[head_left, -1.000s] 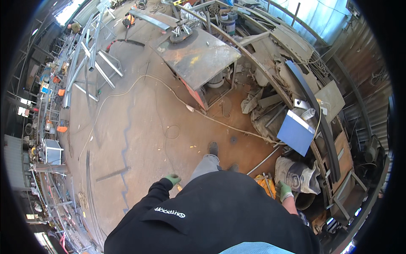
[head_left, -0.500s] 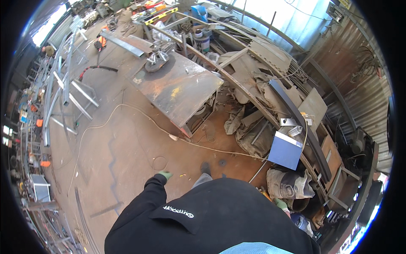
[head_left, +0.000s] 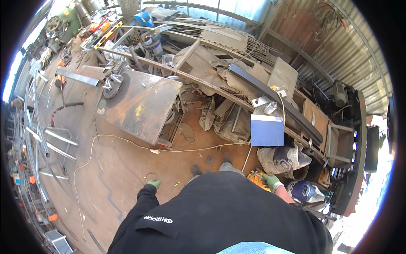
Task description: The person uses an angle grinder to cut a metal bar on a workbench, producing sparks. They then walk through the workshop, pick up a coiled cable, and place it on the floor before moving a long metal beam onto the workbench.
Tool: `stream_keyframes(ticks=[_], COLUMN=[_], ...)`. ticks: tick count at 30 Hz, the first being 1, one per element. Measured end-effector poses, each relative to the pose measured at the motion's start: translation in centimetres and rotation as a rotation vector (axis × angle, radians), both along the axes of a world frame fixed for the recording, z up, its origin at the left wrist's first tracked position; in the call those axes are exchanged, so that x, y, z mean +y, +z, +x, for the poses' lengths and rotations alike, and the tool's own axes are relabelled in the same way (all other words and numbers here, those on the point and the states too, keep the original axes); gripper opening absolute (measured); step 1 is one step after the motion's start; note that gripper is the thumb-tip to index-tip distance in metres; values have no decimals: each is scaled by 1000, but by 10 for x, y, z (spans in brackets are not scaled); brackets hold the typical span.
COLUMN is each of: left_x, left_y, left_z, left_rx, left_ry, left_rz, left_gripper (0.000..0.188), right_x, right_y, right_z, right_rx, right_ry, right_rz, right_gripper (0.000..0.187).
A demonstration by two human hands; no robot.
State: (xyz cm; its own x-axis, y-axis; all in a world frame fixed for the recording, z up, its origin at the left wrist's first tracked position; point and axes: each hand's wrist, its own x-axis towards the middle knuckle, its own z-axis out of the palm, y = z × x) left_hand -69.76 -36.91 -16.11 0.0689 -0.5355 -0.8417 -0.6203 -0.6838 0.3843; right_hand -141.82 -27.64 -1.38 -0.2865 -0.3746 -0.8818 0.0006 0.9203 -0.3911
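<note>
My left hand, in a green and white glove, hangs low over the floor at my left side. Its small visible fingers look loose, with nothing in them. A thin wire ring lies on the floor just beyond it. On my right, my gloved right hand is closed at the edge of an orange-yellow tool with a greyish metal part on top. My body hides part of that tool, and its exact kind is unclear. A white woven sack stands just beyond this hand, and a blue and white bag is to its right.
A low steel-topped table stands ahead, with a round disc on it. A pale cable crosses the floor. A long frame of scrap metal runs along the right, with a blue box on it. Metal profiles lie left.
My view has turned to the right, so the table and scrap frame sit further left. My right hand and the orange-yellow tool show more fully. Both shoes are now visible.
</note>
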Motion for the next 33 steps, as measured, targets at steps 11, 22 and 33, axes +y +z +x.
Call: stream_keyframes(ticks=[11, 22, 33], left_x=[86, 5, 20], left_y=[41, 104, 84], left_z=[-46, -171, -186], left_rx=[-59, 24, 30], left_ry=[148, 265, 203], left_rz=[244, -99, -1], left_gripper=[47, 46, 54], right_x=[-47, -107, -83], right_y=[-55, -94, -87], right_z=[-84, -151, -185], right_rx=[-34, -203, -154], right_ry=[69, -162, -143], right_rz=[123, -78, 105], right_gripper=[37, 26, 34])
